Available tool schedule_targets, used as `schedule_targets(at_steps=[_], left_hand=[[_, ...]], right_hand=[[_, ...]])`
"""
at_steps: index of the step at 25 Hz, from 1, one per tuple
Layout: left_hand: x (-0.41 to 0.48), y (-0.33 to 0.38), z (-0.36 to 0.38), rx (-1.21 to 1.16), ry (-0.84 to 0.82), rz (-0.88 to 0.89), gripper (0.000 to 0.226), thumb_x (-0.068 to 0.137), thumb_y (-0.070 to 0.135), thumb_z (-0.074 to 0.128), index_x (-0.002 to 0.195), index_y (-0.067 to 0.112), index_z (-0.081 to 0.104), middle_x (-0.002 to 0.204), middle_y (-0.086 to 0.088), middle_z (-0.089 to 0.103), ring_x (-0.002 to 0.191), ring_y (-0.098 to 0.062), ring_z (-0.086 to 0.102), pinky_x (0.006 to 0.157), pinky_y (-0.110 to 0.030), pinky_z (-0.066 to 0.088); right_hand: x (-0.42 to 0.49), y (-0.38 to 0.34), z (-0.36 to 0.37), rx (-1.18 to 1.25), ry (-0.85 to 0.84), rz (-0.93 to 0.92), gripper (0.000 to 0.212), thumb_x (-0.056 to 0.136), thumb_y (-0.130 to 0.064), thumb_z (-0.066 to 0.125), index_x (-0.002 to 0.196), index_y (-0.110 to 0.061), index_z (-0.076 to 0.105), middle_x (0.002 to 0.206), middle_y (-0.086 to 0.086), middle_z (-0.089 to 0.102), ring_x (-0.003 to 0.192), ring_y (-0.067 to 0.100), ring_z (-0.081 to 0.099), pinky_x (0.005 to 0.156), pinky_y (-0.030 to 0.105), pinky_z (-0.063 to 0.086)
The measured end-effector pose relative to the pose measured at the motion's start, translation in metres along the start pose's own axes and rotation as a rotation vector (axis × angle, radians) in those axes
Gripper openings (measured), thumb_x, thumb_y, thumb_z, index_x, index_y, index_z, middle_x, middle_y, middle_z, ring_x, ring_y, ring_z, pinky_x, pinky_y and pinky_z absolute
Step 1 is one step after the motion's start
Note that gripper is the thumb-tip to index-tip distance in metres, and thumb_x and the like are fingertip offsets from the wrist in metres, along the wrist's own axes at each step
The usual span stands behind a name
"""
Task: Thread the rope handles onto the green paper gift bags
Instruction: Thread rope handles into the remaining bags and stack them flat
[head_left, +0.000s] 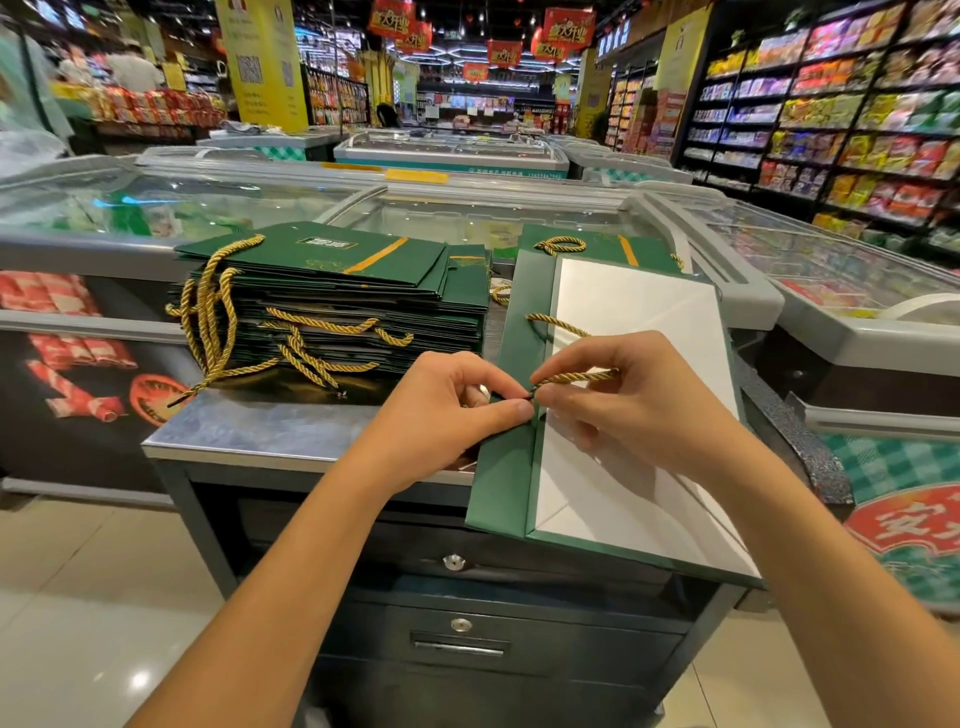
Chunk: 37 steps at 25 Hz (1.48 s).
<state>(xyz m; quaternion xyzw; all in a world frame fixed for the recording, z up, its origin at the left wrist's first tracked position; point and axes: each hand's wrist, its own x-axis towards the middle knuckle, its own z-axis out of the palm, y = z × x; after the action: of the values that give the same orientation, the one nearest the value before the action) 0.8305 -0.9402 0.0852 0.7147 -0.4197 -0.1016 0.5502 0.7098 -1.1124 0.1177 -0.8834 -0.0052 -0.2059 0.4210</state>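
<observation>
Head view: we see the right hand (639, 400) pinching a gold rope (576, 376) between thumb and forefinger, just behind the rope's dark tip. The rest of that length runs back to the right across the fingers. The tip points left and meets the thumb of the left hand (447, 410). That hand's fingers are curled, and it pinches the green folded band of the bag (506, 467) at the same spot, so both grips are narrow and nearly touch. We cannot tell whether the tip has entered a hole, because the fingers cover that part of the band. Farther up the band, another stretch of gold rope (556, 322) arcs out of the green edge onto the bag's white inside (639, 322). The bag lies flat with its white inside up, on the right part of a metal-topped cabinet (249, 426), and its near corner hangs over the front edge above the drawers (457, 647). Under its far end we see a second bag (602, 244) with a small gold loop on top. To the left, well apart from the hands, sits a stack of bags (332, 312), green and flat, with gold ropes trailing down its near side onto the cabinet top. Beyond the cabinet stand glass-lidded freezers (467, 218), and on the right are shelves (857, 119) full of coloured packets.
</observation>
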Motion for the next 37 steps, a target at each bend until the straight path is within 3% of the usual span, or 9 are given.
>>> schedule_targets(at_steps=[3,6,8,10,14,20,30,34,37], left_hand=[[-0.001,0.001,-0.001,-0.046,-0.019,-0.021,0.012,0.086,0.021,0.079,0.098,0.024,0.077,0.064,-0.013,0.051,0.058,-0.022,0.045,0.057,-0.036,0.043],[0.001,0.001,-0.003,-0.089,0.005,-0.035,0.035,0.092,0.001,0.063,0.118,0.025,0.068,0.08,-0.01,0.059,0.064,-0.015,0.051,0.06,-0.026,0.047],[0.004,0.0,-0.005,-0.182,0.001,-0.063,0.05,0.091,-0.011,0.051,0.129,0.021,0.059,0.096,-0.017,0.067,0.073,-0.019,0.06,0.068,-0.034,0.051],[0.005,-0.002,-0.005,-0.188,-0.013,-0.055,0.055,0.09,-0.015,0.053,0.134,0.018,0.054,0.101,-0.019,0.069,0.083,-0.026,0.063,0.075,-0.046,0.055],[0.004,-0.003,-0.008,-0.212,-0.061,-0.049,0.059,0.09,-0.01,0.063,0.138,0.021,0.049,0.102,-0.015,0.07,0.091,-0.023,0.063,0.083,-0.047,0.056],[0.005,-0.005,-0.011,-0.246,-0.089,-0.065,0.055,0.09,-0.011,0.063,0.135,0.018,0.05,0.107,-0.015,0.07,0.097,-0.024,0.064,0.092,-0.046,0.056],[0.001,-0.001,-0.011,-0.218,-0.116,-0.027,0.035,0.089,-0.009,0.064,0.119,0.01,0.059,0.101,-0.006,0.072,0.088,-0.014,0.066,0.074,-0.027,0.054],[0.001,0.0,-0.012,-0.2,-0.142,0.005,0.038,0.086,-0.002,0.07,0.12,0.014,0.061,0.104,-0.005,0.07,0.09,-0.011,0.065,0.072,-0.026,0.053],[0.002,-0.001,-0.012,-0.173,-0.151,0.043,0.04,0.083,0.006,0.071,0.121,0.015,0.061,0.106,-0.002,0.068,0.097,-0.015,0.064,0.08,-0.03,0.054]], right_hand=[[0.001,0.005,0.005,-0.073,0.01,-0.02,0.005,0.094,-0.021,0.07,0.095,-0.018,0.074,0.071,-0.009,0.069,0.055,0.025,0.063,0.056,0.04,0.056],[-0.002,0.012,0.008,0.041,0.011,-0.021,0.007,0.098,-0.017,0.065,0.096,-0.011,0.069,0.061,0.002,0.064,0.046,0.02,0.056,0.047,0.029,0.047],[-0.003,0.015,0.008,0.104,0.02,-0.012,0.008,0.099,-0.014,0.063,0.095,-0.009,0.068,0.06,0.004,0.062,0.046,0.017,0.056,0.049,0.024,0.047],[-0.003,0.017,0.009,0.112,0.023,-0.003,0.009,0.099,-0.016,0.063,0.095,-0.009,0.068,0.06,-0.001,0.063,0.047,0.017,0.057,0.05,0.023,0.047],[-0.004,0.02,0.009,0.158,0.014,0.001,0.013,0.098,-0.017,0.064,0.093,-0.005,0.069,0.058,0.013,0.058,0.047,0.023,0.052,0.046,0.025,0.042],[-0.006,0.023,0.011,0.173,-0.004,-0.027,0.016,0.098,-0.019,0.064,0.09,-0.006,0.069,0.052,0.005,0.05,0.04,0.015,0.039,0.045,0.021,0.035],[-0.007,0.022,0.011,0.078,0.025,-0.04,0.014,0.096,-0.021,0.067,0.088,-0.009,0.072,0.059,0.011,0.058,0.043,0.01,0.045,0.047,0.019,0.038],[-0.008,0.02,0.011,0.039,0.029,-0.05,0.006,0.09,-0.021,0.074,0.089,-0.016,0.077,0.069,0.007,0.067,0.055,0.022,0.056,0.051,0.027,0.044],[-0.009,0.018,0.011,0.033,0.051,-0.03,0.003,0.089,-0.02,0.076,0.089,-0.019,0.079,0.072,0.007,0.071,0.062,0.033,0.061,0.054,0.036,0.049]])
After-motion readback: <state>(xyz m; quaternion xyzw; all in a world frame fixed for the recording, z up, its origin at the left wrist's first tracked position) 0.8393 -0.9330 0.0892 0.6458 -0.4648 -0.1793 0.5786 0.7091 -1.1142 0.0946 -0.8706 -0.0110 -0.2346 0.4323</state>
